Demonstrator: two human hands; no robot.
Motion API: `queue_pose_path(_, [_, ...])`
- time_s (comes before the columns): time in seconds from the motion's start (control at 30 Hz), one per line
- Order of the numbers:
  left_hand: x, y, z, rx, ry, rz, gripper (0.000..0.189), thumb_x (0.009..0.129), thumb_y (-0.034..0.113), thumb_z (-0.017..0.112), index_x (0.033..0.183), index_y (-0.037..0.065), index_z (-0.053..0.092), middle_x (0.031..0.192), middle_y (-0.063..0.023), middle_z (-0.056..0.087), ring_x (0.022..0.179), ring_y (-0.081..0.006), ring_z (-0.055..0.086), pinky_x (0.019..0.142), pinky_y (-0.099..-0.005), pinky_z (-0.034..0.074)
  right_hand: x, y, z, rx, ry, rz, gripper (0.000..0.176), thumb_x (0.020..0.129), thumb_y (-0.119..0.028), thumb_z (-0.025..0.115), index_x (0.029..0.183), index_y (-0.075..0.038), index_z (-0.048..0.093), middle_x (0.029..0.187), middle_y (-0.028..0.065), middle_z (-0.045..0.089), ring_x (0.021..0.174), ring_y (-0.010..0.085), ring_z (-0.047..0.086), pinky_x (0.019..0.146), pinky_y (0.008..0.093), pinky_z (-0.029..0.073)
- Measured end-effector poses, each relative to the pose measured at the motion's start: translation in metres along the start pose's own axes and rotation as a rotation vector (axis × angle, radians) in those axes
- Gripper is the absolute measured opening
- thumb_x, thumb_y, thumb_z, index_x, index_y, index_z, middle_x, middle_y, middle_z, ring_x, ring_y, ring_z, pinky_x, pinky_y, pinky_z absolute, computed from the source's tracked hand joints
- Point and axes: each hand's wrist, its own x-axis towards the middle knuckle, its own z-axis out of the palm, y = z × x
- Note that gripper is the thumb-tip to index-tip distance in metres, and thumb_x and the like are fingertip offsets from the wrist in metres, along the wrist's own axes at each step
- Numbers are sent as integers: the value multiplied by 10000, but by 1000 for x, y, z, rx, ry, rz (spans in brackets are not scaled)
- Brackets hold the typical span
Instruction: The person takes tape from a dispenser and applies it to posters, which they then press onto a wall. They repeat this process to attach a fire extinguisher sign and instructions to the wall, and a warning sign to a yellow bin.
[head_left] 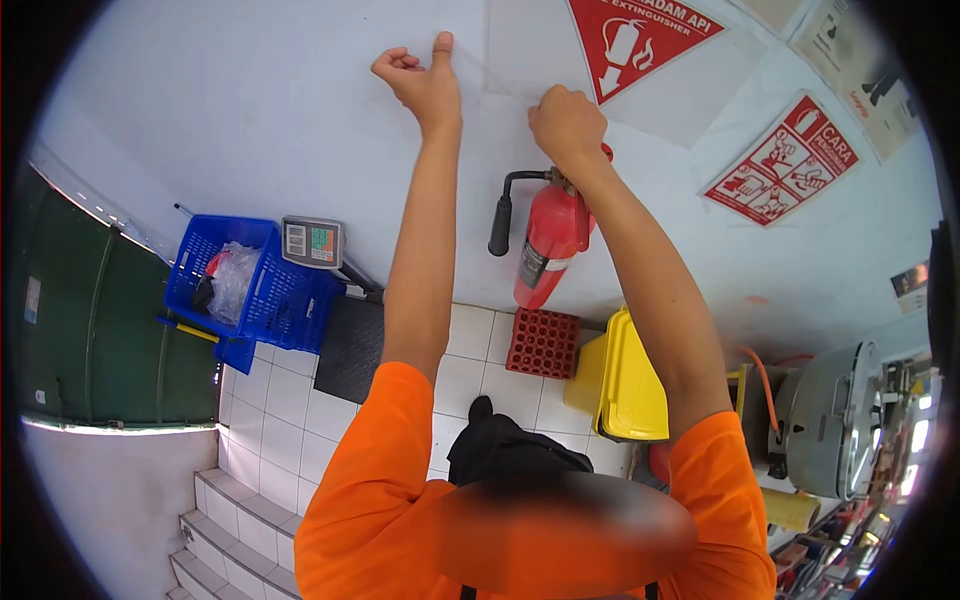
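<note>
My left hand [425, 85] is raised in front of the white wall [270, 110], its thumb stretched up and apart from the loosely curled fingers. I can make out nothing held in it. Right of it, my right hand [568, 122] is closed at the lower left edge of a clear sheet around a red triangular fire extinguisher sign [640, 45]. What its fingers hold, if anything, is hidden. Just below this hand hangs a red fire extinguisher [550, 235] with a black horn [501, 225], its top partly covered by my wrist.
Blue baskets [290, 305], one holding plastic bags, stand at the left beside a scale display [312, 243]. Below the extinguisher are a red crate [543, 343] and a yellow bin [635, 380]. A grey metal machine [825, 420] is at the right, steps [235, 530] at the lower left.
</note>
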Motion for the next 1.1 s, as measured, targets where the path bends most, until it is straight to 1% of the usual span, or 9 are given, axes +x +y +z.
queue_pose_path(0.2, [2, 6, -12, 106, -110, -60, 636, 774, 342, 826, 1161, 63, 406, 1018, -56, 400, 906, -166, 403, 853, -371, 390, -5, 8, -1, -192, -16, -67, 344, 831, -388, 691, 755, -53, 708, 713, 154, 686, 681, 327, 695, 567, 409, 532])
queue_pose_path(0.3, [-1, -9, -6, 375, 6, 234, 733, 772, 417, 806, 1258, 59, 390, 1140, -106, 428, 1052, -238, 428, 953, -478, 330, -3, 6, 2, -275, 0, -107, 321, 839, -389, 690, 761, -79, 719, 709, 127, 690, 670, 299, 699, 551, 392, 528])
queue_pose_path(0.37, [-5, -22, -4, 490, 54, 639, 818, 768, 442, 791, 1346, 59, 357, 1315, -146, 406, 1237, -314, 368, 1011, -527, 240, -2, 2, 4, -332, -12, -127, 305, 848, -383, 686, 772, -90, 725, 716, 120, 692, 683, 290, 702, 556, 390, 529])
queue_pose_path(0.47, [-18, -39, -11, 481, -45, 672, 958, 741, 519, 789, 1423, 56, 301, 1473, -196, 296, 1358, -382, 273, 1040, -572, 212, 1, 3, -1, -363, -21, -156, 296, 864, -376, 671, 781, -97, 726, 730, 110, 694, 699, 287, 704, 561, 389, 529])
queue_pose_path(0.53, [-32, -53, -17, 523, -107, 682, 1005, 727, 550, 785, 1442, 58, 277, 1508, -207, 242, 1390, -403, 222, 1052, -613, 179, -2, 4, -5, -342, 0, -209, 103, 800, -209, 681, 764, -136, 744, 731, 82, 706, 701, 267, 712, 552, 347, 529])
queue_pose_path(0.67, [-59, -63, -26, 644, -254, 577, 1196, 649, 644, 788, 1490, 44, 186, 1565, -232, 132, 1447, -449, 97, 1080, -696, 84, -3, 4, -6, -369, -27, -218, 89, 791, -193, 682, 794, -126, 740, 768, 79, 711, 730, 261, 714, 558, 351, 531])
queue_pose_path(0.97, [-70, -44, -33, 728, -424, 341, 1319, 609, 662, 799, 1528, 52, 76, 1594, -230, 19, 1458, -471, -19, 1037, -758, 44, 16, -11, -43, -377, -32, -361, 272, 838, -362, 688, 767, -103, 729, 764, 103, 702, 741, 280, 709, 556, 382, 534])
queue_pose_path(1.07, [-71, -41, -34, 723, -438, 351, 1301, 625, 653, 790, 1532, 50, 78, 1593, -237, 24, 1456, -478, -13, 1024, -770, 45, 25, -26, -36, -331, 169, -344, 327, 826, -402, 690, 705, -100, 722, 705, 106, 687, 690, 291, 701, 537, 377, 529])
queue_pose_path(1.1, [-70, -41, -35, 719, -433, 353, 1301, 625, 653, 790, 1532, 50, 78, 1593, -237, 24, 1456, -478, -13, 1024, -770, 45, 30, -16, -17, -337, 209, -505, 353, 833, -420, 679, 691, -99, 723, 676, 110, 679, 659, 298, 695, 532, 379, 529])
